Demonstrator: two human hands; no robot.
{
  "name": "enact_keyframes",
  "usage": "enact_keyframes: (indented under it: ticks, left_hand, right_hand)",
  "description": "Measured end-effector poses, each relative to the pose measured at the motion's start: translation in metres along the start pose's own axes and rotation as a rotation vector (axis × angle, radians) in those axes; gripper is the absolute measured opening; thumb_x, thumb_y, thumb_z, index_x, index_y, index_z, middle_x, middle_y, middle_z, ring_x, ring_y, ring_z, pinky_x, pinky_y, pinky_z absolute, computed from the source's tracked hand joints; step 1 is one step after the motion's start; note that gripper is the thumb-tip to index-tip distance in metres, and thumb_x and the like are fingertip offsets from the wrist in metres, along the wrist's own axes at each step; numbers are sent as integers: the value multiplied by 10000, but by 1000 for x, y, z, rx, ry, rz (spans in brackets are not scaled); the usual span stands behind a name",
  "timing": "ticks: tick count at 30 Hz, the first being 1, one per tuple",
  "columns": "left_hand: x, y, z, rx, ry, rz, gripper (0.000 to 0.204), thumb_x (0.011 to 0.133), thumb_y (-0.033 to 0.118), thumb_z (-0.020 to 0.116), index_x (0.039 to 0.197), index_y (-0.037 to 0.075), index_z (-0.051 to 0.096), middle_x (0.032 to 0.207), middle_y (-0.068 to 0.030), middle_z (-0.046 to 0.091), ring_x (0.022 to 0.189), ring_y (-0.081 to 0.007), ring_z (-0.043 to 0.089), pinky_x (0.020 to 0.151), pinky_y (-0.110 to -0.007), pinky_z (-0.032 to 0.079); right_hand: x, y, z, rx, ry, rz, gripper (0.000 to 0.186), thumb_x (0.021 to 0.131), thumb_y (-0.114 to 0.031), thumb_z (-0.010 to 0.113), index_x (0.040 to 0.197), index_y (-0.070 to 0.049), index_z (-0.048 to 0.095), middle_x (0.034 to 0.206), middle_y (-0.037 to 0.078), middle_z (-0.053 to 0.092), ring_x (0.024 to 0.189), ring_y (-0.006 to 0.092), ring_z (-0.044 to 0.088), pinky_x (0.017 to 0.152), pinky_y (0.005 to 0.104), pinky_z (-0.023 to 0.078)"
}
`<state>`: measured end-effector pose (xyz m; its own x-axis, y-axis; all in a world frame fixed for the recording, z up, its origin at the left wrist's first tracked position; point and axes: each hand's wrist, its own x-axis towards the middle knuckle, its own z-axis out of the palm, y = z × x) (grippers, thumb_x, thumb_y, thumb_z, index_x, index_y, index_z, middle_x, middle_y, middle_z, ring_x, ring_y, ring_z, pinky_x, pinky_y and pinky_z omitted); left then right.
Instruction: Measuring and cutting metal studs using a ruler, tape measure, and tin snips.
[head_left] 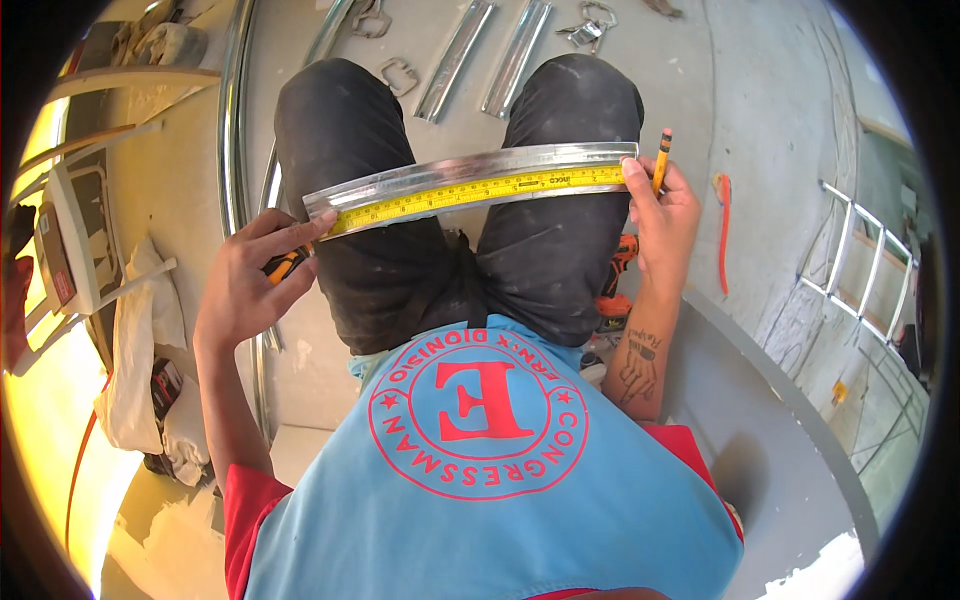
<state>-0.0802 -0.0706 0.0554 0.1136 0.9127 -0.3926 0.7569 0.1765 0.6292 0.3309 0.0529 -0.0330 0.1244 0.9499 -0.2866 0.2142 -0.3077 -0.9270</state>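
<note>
A shiny metal channel lies across my thighs, with a yellow tape measure blade stretched along it. My left hand grips the black-and-orange tape case, thumb pressed on the blade at the channel's left end. My right hand holds the right end of the channel and blade with the thumb, while a short yellow pencil stands up between its fingers.
Short metal channels, clamps and long rails lie on the concrete floor. An orange cordless drill is beside my right thigh. A red-orange strip, a white metal ladder-like frame and cloth sacks are around me.
</note>
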Motion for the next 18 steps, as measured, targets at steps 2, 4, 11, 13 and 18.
enact_keyframes:
  ticks: [2,4,11,13,18]
  left_hand:
    - [0,-1,2,24,20,10,506,866,102,725,1367,156,768,997,-123,677,815,-281,681,820,-391,567]
    - [-2,6,3,62,35,-8,505,867,105,728,1367,166,769,1002,-123,677,819,-282,683,817,-395,569]
    - [-3,6,4,122,70,-7,505,867,110,740,1365,185,772,1011,-122,678,815,-282,690,796,-400,575]
    - [-3,4,5,102,68,-9,505,868,112,742,1366,185,771,1013,-122,679,814,-285,690,796,-400,574]
    - [-1,3,6,82,64,-1,505,870,113,743,1369,183,770,1018,-123,681,813,-290,688,796,-400,574]
  right_hand:
    - [0,-1,1,0,2,5,301,964,-251,835,1064,23,759,780,6,703,591,24,499,536,216,378]
    - [-1,-2,1,11,-1,5,300,964,-250,834,1066,22,759,776,4,699,588,22,495,534,215,378]
    - [0,1,2,34,9,-16,287,965,-235,830,1061,25,758,763,-2,683,588,21,489,533,214,373]
    - [1,3,2,34,4,-20,272,964,-218,828,1060,26,757,766,-6,680,589,21,488,536,212,370]
    - [1,6,1,90,0,-20,269,959,-201,831,1058,38,757,777,-4,676,595,24,490,539,212,369]
